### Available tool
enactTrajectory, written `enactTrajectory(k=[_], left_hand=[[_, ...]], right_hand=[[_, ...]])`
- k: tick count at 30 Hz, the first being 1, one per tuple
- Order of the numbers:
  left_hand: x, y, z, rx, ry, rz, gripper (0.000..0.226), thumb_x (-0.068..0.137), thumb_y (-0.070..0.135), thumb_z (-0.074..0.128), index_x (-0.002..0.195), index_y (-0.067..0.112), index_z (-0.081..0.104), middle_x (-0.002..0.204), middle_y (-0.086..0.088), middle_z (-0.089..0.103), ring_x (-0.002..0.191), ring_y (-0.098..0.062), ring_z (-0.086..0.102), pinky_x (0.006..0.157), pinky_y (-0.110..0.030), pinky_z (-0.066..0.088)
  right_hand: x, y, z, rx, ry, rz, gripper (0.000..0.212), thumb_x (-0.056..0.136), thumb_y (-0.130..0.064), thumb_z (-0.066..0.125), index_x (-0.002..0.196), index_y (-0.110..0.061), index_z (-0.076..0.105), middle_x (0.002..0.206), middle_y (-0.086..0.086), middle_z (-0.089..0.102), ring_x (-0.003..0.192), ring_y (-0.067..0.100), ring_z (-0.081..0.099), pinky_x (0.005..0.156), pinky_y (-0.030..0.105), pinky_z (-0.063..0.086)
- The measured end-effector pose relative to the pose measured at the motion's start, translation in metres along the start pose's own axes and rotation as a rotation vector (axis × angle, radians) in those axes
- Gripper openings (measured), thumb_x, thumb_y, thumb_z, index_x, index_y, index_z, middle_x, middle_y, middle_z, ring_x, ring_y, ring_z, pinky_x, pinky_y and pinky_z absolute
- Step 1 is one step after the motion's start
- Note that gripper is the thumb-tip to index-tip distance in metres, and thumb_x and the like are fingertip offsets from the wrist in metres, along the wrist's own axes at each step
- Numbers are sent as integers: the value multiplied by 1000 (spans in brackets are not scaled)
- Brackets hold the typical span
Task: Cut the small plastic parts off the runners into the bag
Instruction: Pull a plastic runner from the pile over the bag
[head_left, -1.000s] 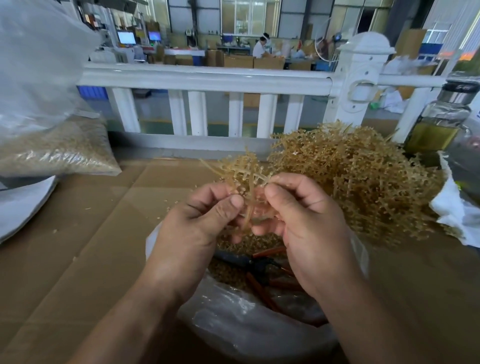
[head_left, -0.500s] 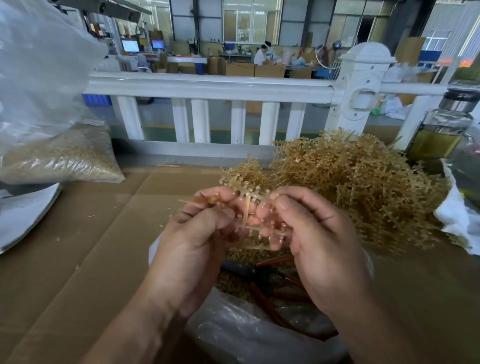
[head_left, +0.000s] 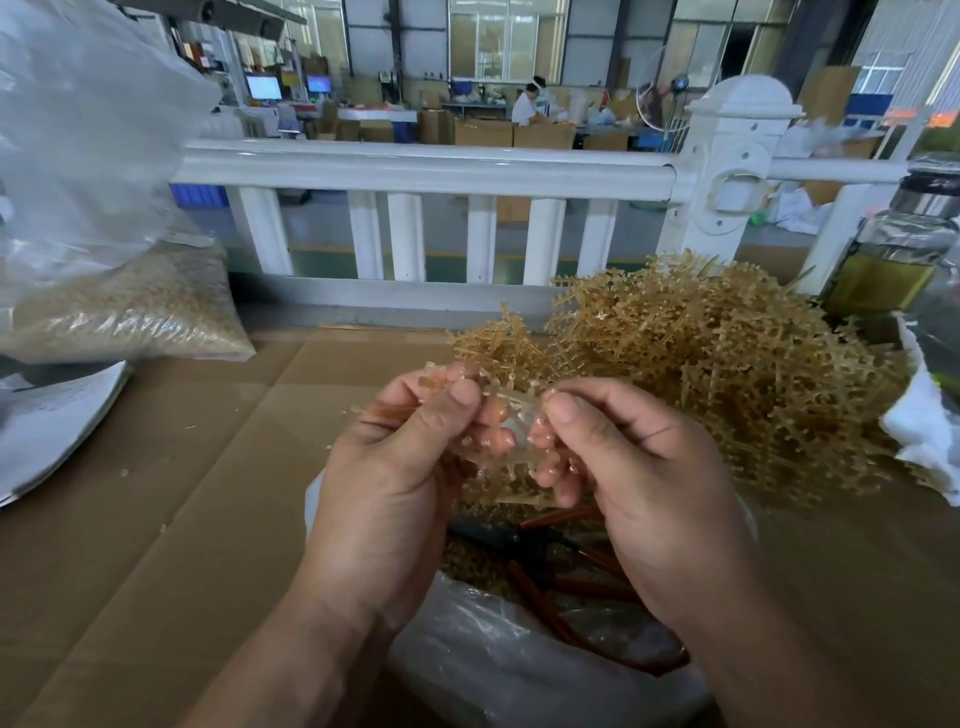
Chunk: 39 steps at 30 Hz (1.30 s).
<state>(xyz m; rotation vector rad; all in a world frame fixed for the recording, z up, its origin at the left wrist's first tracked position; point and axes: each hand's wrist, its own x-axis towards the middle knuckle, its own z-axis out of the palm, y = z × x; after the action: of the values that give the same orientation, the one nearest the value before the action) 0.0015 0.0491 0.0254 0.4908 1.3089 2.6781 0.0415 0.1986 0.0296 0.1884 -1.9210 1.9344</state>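
Observation:
My left hand (head_left: 395, 483) and my right hand (head_left: 639, 478) both pinch one amber plastic runner (head_left: 506, 452) studded with small parts, holding it up between them. Directly below sits an open clear plastic bag (head_left: 498, 660) with loose small parts (head_left: 470, 564) inside. Red-handled cutters (head_left: 550, 561) lie in the bag's mouth, untouched. A big tangled pile of uncut runners (head_left: 717, 374) lies on the cardboard behind my right hand.
Brown cardboard (head_left: 166, 519) covers the work surface. A filled clear bag of parts (head_left: 130, 306) lies at the back left, white sheets (head_left: 47, 415) beside it. A white railing (head_left: 426, 171) runs behind; a glass jar (head_left: 893, 260) and white cloth (head_left: 930, 415) are at the right.
The runner has turned and dropped lower between my hands; my left thumb has shifted up over its top. The view has tilted down a little.

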Motion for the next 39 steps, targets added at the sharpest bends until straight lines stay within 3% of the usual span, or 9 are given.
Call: enactTrajectory(k=[2, 5, 9, 12, 16, 21, 24, 29, 39], left_hand=[[0, 4, 0, -6, -12, -33, 45, 83, 33, 79, 109, 2, 59, 90, -22, 70, 82, -33, 69, 79, -43, 56], [-2, 6, 0, 53, -41, -120, 74, 77, 36, 78, 125, -14, 50, 117, -35, 64, 101, -38, 60, 88, -48, 42], [-2, -1, -1, 105, -104, -125, 49, 81, 24, 75, 112, -11, 60, 105, -29, 69, 95, -38, 65, 91, -55, 47], [-2, -3, -2, 101, -70, -90, 27, 75, 22, 77, 96, 5, 71, 94, -20, 73, 88, -35, 70, 91, -58, 53], [0, 1, -4, 42, -17, -46, 5, 77, 18, 73, 81, 19, 70, 76, -3, 66, 67, -13, 62, 68, -28, 52], [2, 9, -7, 46, -2, 0, 15, 74, 26, 76, 84, 19, 67, 75, -2, 60, 67, -13, 57, 75, -33, 48], [2, 11, -8, 28, -10, 29, 8, 75, 25, 74, 82, 21, 71, 75, -3, 62, 69, -14, 58, 76, -33, 47], [4, 13, -12, 52, -22, 37, 7, 75, 26, 74, 81, 22, 72, 83, -3, 70, 75, -16, 65, 80, -40, 46], [17, 26, -37, -136, -2, 69, 1, 89, 21, 63, 89, 21, 63, 86, 6, 68, 85, -6, 63, 78, -23, 53]], right_hand=[[0, -2, 1, -8, 15, -11, 11, 91, -31, 64, 90, -31, 75, 80, 0, 73, 61, 13, 66, 52, 22, 50], [1, -2, 1, 17, 65, -14, 11, 91, -31, 63, 88, -28, 74, 80, 1, 73, 59, 14, 64, 52, 22, 49], [0, -1, 0, -36, 68, -48, 10, 95, -27, 66, 90, -29, 75, 80, -1, 74, 63, 10, 66, 56, 20, 52], [1, -3, -2, -111, 34, -32, 11, 89, -42, 69, 94, -34, 75, 84, -5, 76, 74, 8, 71, 66, 27, 58], [5, -14, -30, -638, -100, -18, 30, 81, -65, 55, 101, -46, 66, 94, -28, 68, 83, -8, 65, 67, 12, 49], [0, -14, -29, -1267, -498, -21, 24, 86, -53, 58, 104, -38, 60, 100, -21, 55, 96, -2, 49, 73, 17, 37], [-4, -9, -20, -1364, -536, -17, 22, 92, -38, 52, 114, -37, 56, 111, -17, 49, 111, 10, 41, 82, 27, 34], [-5, -10, -23, -1475, -554, 27, 40, 86, -50, 47, 122, -33, 52, 116, -13, 46, 114, 13, 36, 80, 30, 29], [-2, 0, -12, -1529, -647, 1, 61, 77, -52, 60, 133, -34, 42, 130, -6, 50, 121, 20, 40, 98, 43, 36]])
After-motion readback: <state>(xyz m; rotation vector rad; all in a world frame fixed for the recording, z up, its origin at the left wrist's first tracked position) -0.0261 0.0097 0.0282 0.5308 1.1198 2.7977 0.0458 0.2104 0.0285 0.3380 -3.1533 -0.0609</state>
